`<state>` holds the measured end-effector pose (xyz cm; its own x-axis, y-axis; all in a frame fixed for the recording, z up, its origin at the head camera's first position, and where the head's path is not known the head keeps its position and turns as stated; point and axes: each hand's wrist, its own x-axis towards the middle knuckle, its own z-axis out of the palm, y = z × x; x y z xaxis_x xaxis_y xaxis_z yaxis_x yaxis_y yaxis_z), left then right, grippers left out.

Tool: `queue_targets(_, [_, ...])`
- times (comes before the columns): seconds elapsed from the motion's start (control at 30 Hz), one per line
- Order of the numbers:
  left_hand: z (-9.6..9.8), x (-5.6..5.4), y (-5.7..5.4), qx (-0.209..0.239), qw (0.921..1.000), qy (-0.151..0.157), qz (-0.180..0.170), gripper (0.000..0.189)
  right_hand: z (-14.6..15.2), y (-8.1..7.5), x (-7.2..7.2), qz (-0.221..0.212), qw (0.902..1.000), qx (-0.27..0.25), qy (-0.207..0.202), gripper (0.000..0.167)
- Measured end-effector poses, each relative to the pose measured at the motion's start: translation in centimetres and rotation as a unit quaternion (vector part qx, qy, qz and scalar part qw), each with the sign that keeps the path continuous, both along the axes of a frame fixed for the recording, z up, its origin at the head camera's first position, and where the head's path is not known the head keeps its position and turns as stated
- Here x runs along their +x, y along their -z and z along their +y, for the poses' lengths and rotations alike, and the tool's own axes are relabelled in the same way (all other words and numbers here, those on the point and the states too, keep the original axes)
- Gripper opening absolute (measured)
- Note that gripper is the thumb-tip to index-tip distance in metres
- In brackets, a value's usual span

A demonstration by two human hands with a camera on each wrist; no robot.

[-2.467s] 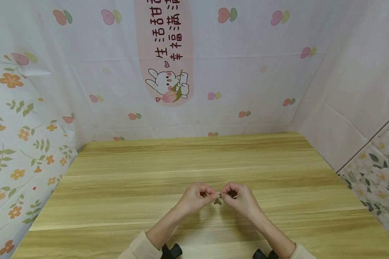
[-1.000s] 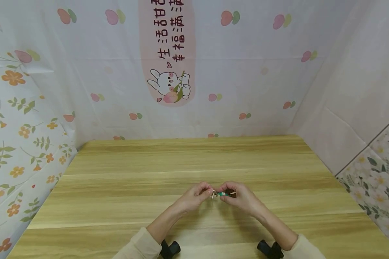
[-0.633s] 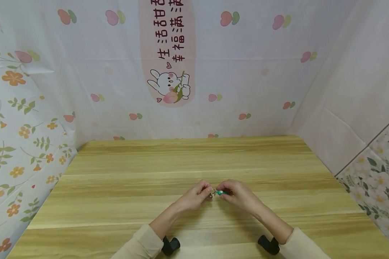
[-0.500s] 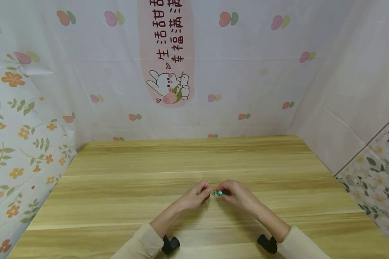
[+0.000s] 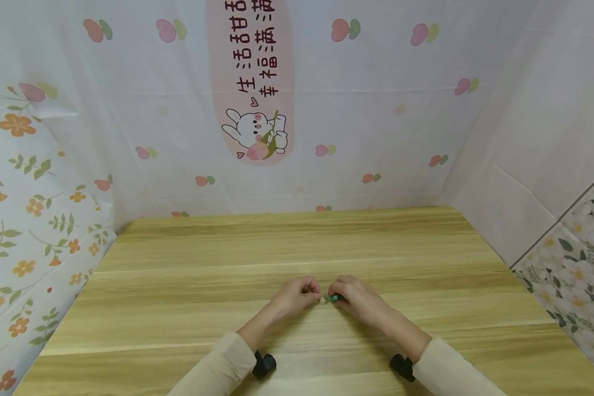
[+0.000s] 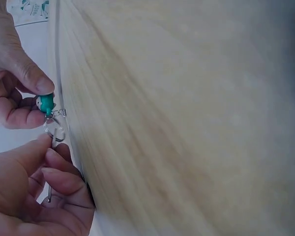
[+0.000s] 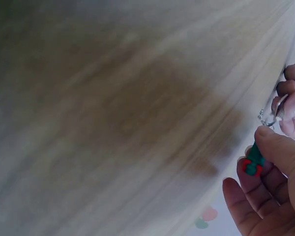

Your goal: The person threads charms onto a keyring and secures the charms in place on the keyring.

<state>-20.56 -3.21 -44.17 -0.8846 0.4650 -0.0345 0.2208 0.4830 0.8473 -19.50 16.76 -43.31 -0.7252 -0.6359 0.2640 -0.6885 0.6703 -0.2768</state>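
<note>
Above the middle of the table, both hands hold one small keychain between them. My right hand (image 5: 358,300) pinches its green figurine (image 6: 46,103), which shows red at one end (image 7: 253,167) in the right wrist view. From the figurine, a short chain and a silver ring (image 6: 55,129) reach across to my left hand (image 5: 292,297). Thumb and fingers of the left hand pinch a thin, flat metal piece (image 6: 50,191) at the ring, seen nearly edge-on; its kind cannot be made out. The fingers hide part of it.
The wood-grain table (image 5: 203,308) stretches out around the hands. A patterned cloth (image 5: 376,126) hangs behind it, with more cloth at both sides. Black wrist mounts (image 5: 264,366) sit below both wrists.
A small metal piece dangled between the hands at first; it no longer hangs there. The green figurine has come into sight at the right fingertips. Both hands have shifted slightly left.
</note>
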Motion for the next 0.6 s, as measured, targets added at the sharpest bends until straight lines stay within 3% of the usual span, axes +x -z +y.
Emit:
queue_targets(0.27, [-0.10, -0.07, 0.31, -0.006, 0.9989, -0.044, 0.017, 0.005, 0.06, 0.30, -0.23, -0.001, 1.0000, 0.005, 0.000, 0.016])
queue_targets(0.6, [-0.28, 0.18, 0.28, -0.034, 0.9959, -0.077, 0.032, 0.006, 0.45, 0.43, -0.16, 0.000, 0.9998, 0.001, 0.018, 0.016])
